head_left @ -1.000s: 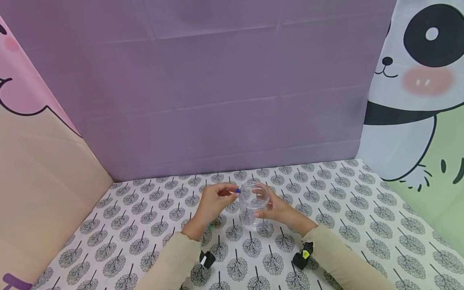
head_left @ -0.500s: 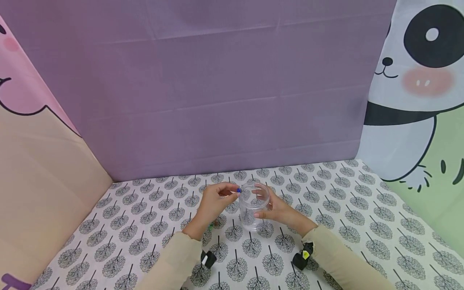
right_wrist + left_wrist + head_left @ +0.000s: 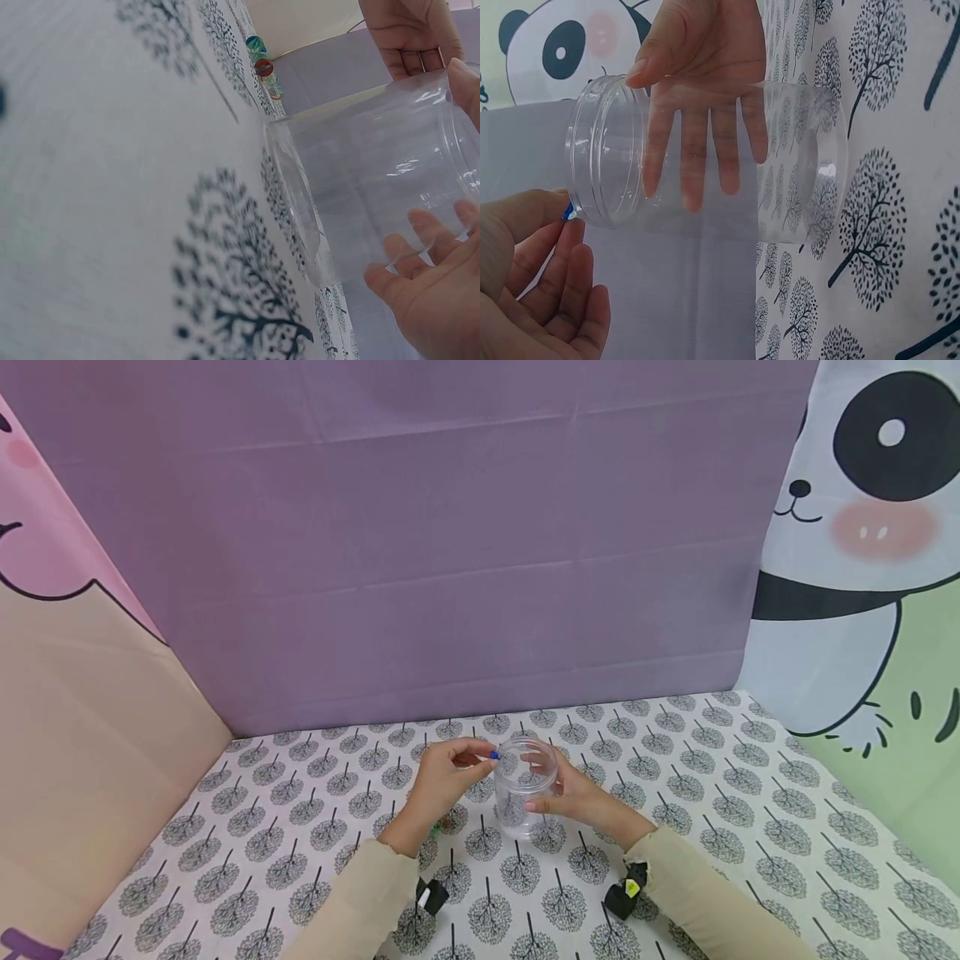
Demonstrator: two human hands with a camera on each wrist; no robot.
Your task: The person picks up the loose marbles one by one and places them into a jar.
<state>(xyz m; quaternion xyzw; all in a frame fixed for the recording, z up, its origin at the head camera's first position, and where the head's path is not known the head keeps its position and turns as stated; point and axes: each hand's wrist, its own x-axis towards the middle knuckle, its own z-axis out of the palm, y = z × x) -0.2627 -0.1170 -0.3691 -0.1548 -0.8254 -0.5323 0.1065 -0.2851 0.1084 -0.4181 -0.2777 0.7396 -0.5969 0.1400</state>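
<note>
Right beside a plain jar [image 3: 517, 793], blue piece [image 3: 494, 755].

Can count 1 L hand [image 3: 441, 777] + 1 R hand [image 3: 581, 795] = 2 total, w/ 2 beige sleeves [image 3: 360, 893] & 2 blk wrist units [image 3: 621, 900]. Can see 1 clear jar [image 3: 516, 789], 1 sm. blue item [image 3: 494, 755] & at least 3 coloured glassy balls [image 3: 263, 67], can't pin exact no. b/c of overlap. Also spot 1 white cloth [image 3: 527, 897] w/ dozens of tree motifs [image 3: 564, 906], 1 purple backdrop [image 3: 465, 527], 1 panda print [image 3: 825, 552] & 1 pink char. print [image 3: 52, 539].
</note>
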